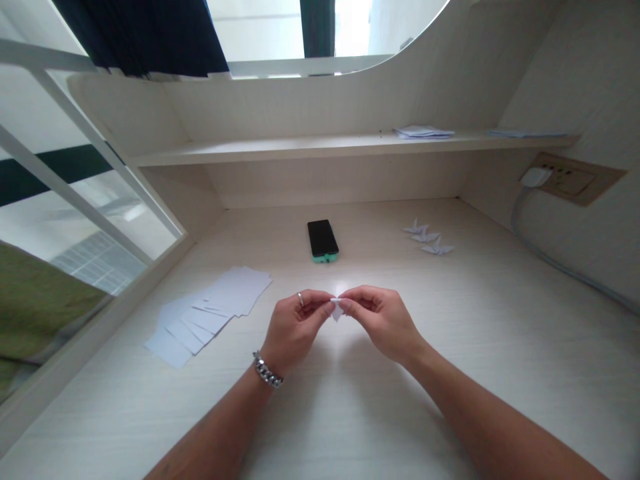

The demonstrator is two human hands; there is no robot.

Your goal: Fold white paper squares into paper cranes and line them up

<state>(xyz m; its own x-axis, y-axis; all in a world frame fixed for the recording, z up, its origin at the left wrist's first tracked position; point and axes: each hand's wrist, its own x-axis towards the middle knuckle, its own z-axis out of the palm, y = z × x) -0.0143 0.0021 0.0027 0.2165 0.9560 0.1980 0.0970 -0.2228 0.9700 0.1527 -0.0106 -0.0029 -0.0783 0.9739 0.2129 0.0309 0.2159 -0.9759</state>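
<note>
Left hand (296, 328) and right hand (387, 323) pinch seemingly part-folded paper (337, 309); finished-looking origami cranes (425, 237) (three) beyond right hand, unfolded sheets (220, 303) beside left

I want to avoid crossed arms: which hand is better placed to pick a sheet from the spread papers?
Probably the left hand: it is nearer to the spread papers, which lie on its side. The right hand is farther. Both hands pinch the small folded paper.
</note>
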